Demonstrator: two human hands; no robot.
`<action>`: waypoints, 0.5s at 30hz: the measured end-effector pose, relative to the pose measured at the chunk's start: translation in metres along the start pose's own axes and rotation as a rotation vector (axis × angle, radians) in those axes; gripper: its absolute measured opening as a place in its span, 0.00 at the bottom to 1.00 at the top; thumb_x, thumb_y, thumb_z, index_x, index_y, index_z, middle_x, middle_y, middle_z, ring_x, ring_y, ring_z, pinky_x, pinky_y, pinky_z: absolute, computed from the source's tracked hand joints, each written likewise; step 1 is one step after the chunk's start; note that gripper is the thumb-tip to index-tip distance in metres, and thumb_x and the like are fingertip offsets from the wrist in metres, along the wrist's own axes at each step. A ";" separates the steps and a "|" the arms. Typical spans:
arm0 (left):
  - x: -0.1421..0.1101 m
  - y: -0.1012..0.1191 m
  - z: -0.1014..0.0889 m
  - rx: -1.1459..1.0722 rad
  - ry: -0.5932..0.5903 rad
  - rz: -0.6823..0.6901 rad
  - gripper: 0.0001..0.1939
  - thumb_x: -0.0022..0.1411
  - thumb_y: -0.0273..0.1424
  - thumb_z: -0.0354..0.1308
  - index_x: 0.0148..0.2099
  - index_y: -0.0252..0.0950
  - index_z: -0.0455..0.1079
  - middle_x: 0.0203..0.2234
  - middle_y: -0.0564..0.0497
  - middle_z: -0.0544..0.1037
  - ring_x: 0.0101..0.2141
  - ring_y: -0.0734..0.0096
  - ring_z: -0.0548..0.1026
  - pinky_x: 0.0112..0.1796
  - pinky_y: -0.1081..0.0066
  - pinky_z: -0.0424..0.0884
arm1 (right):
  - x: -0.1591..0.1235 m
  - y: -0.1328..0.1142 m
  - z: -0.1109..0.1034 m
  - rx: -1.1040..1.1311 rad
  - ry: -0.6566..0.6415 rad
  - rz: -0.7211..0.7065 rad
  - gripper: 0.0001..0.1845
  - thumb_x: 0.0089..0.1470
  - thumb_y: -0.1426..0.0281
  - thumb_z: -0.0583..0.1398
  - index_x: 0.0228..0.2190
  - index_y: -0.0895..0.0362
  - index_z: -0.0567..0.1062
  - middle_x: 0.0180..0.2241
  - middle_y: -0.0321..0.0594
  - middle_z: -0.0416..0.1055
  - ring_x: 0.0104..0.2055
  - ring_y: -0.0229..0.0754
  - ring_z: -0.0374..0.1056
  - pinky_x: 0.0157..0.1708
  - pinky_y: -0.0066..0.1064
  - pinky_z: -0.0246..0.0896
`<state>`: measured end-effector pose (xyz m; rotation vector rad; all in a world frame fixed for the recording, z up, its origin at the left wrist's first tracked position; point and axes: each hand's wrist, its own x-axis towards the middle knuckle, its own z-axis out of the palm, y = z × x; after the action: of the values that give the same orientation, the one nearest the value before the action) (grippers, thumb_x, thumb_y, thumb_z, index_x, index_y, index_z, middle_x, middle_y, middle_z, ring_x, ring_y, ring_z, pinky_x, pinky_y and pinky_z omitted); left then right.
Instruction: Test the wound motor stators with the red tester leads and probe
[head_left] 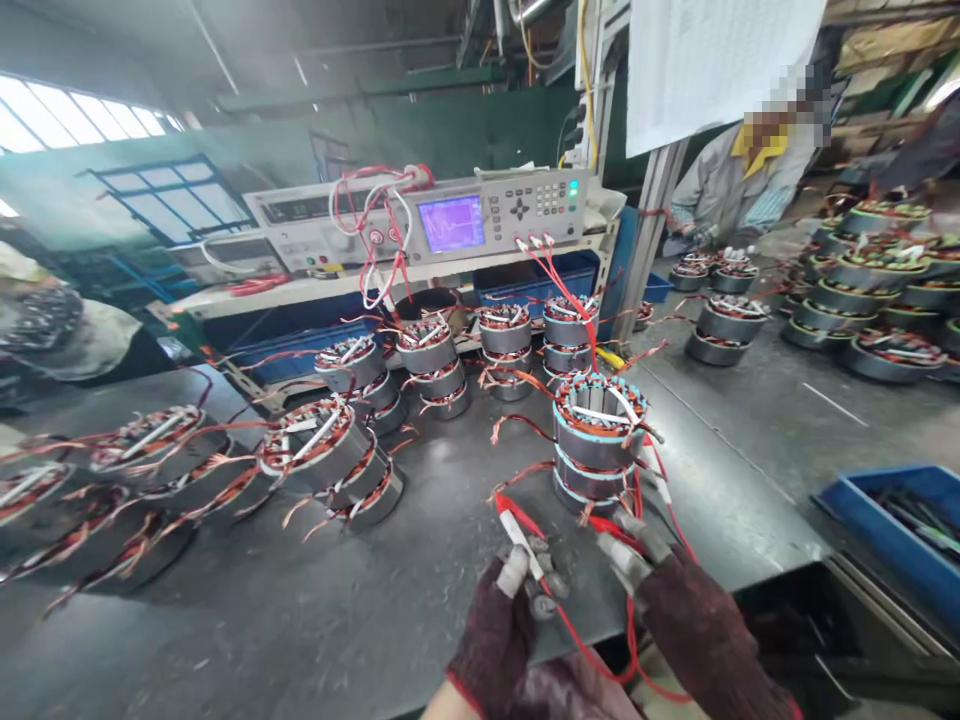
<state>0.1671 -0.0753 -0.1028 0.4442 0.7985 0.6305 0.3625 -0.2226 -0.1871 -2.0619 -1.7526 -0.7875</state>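
My left hand, in a dark red glove with grey fingertips, grips a red test clip with a white sleeve. Its tip meets the end of a copper lead from a stack of motor stators with blue-green edging. My right hand, gloved alike, closes on another red clip at the foot of the same stack. Whether that clip bites a lead, I cannot tell. Red cables run from both clips. A further red clip with a white sleeve hangs at the stack's right side.
A tester with a purple screen sits on a shelf behind. Several stator stacks with protruding leads stand left and behind. More stators and a blue bin lie right. Another person works at the back right.
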 end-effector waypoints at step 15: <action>-0.022 -0.009 -0.036 0.338 -0.275 -0.124 0.22 0.48 0.39 0.83 0.45 0.39 0.84 0.38 0.43 0.86 0.40 0.58 0.83 0.45 0.65 0.75 | 0.049 0.052 -0.013 0.208 0.074 0.601 0.31 0.67 0.62 0.56 0.68 0.52 0.67 0.62 0.55 0.73 0.55 0.61 0.77 0.41 0.45 0.79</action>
<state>0.1311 -0.0921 -0.1189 0.7668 0.6639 0.3087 0.4153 -0.2010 -0.1417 -2.1972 -1.0245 -0.4652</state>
